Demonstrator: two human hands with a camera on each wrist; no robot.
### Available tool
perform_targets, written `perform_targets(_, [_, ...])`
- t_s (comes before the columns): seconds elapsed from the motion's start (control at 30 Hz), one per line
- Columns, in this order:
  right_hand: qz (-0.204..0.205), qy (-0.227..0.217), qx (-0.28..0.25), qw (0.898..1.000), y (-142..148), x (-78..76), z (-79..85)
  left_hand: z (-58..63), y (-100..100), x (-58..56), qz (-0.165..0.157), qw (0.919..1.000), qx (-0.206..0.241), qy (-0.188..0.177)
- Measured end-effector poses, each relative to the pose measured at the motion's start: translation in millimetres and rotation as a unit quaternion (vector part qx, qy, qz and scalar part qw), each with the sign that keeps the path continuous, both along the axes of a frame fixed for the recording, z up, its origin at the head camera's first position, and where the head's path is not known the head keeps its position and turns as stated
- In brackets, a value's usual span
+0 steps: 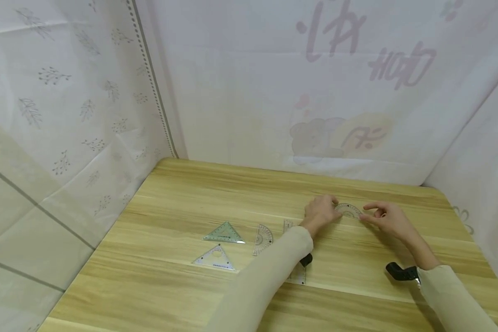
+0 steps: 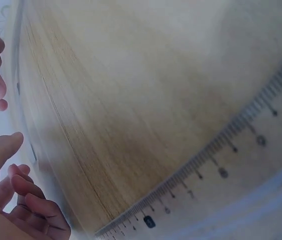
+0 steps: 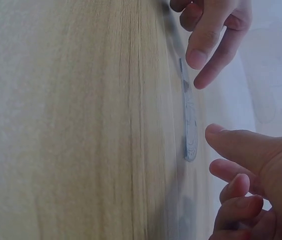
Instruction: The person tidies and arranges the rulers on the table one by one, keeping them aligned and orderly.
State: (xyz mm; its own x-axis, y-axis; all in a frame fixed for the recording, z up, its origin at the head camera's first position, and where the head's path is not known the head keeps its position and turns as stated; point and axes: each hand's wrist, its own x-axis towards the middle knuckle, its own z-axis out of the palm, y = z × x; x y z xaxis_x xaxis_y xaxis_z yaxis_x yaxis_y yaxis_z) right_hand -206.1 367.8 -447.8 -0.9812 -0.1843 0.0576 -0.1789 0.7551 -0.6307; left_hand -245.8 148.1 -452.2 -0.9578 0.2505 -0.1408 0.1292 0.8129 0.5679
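A clear protractor (image 1: 348, 210) lies towards the back right of the table, curved side facing away, between the two hands. At its left end is the left hand (image 1: 321, 210), fingers bent loosely. The right hand (image 1: 387, 218) is at its right end, thumb and forefinger apart. From the right wrist, the protractor (image 3: 190, 122) shows nearly edge-on and flat on the wood. A small gap separates the right thumb (image 3: 226, 140) from it, and the left fingertips (image 3: 198, 60) hover by its far end. Neither hand appears to grip it.
Left of the forearms lie a green set square (image 1: 222, 234), a clear set square (image 1: 216, 259) and another protractor (image 1: 263, 240). A clear ruler (image 1: 288, 224) is partly hidden by the left sleeve; its marked edge (image 2: 206, 160) looms close in the left wrist view. Curtains hang behind the table (image 1: 149, 286).
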Motion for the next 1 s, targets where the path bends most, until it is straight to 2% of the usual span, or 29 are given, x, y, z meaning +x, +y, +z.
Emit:
perform_targets(0.2, [-0.001,-0.003,0.003,1.0,-2.2,-1.0,2.8,-0.2,0.6,-3.4,0.009,0.9998,0.002,-0.018])
perform_targets(0.4, [0.003,-0.011,-0.007,1.0,-0.8,-4.4,2.3,4.1,-1.9,-1.9,0.022,0.9989,0.028,-0.03])
perform_targets(0.53, [0.01,-0.016,-0.024,1.0,1.6,-4.6,1.0,1.3,-3.4,-2.2,0.025,0.9985,0.037,-0.031])
perform_targets(0.7, [0.024,-0.026,-0.051,0.998,4.8,-3.8,-1.2,-5.6,-4.5,-5.4,0.029,0.9981,0.051,-0.019])
perform_targets(0.87, [0.028,-0.039,-0.06,0.997,8.3,-3.4,-1.2,-10.7,-6.5,-6.1,0.004,0.9946,0.103,0.003])
perform_targets(1.0, [0.028,-0.042,-0.049,0.997,8.3,-3.9,-0.7,-13.7,-6.6,-5.0,-0.001,0.9938,0.108,0.025])
